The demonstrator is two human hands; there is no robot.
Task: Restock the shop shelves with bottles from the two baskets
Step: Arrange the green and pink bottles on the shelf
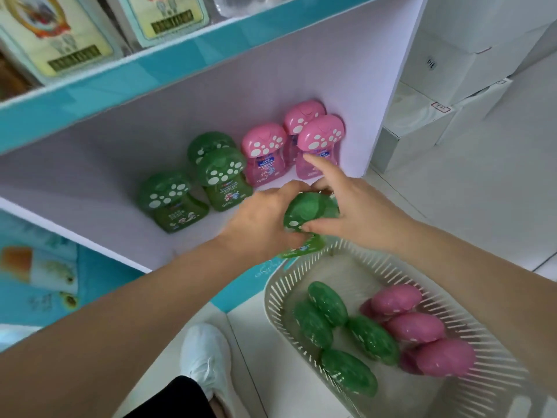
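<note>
Both my hands hold one green bottle [310, 218] with a paw-print cap, just above the shelf's front edge. My left hand [265, 218] grips it from the left, and my right hand [349, 206] grips it from the right with the index finger stretched out. On the white shelf [90, 182] stand three green bottles [221, 173] and, to their right, three pink bottles [319, 140]. A pale slatted basket [301, 267] on the floor below holds several green bottles [328, 303] and three pink ones [416, 327].
The shelf's right side wall [391, 86] stands close to the pink bottles. An upper shelf with a teal edge [150, 70] carries boxed goods. White cartons [452, 70] are stacked to the right. A white shoe [205, 357] stands on the tiled floor beside the basket.
</note>
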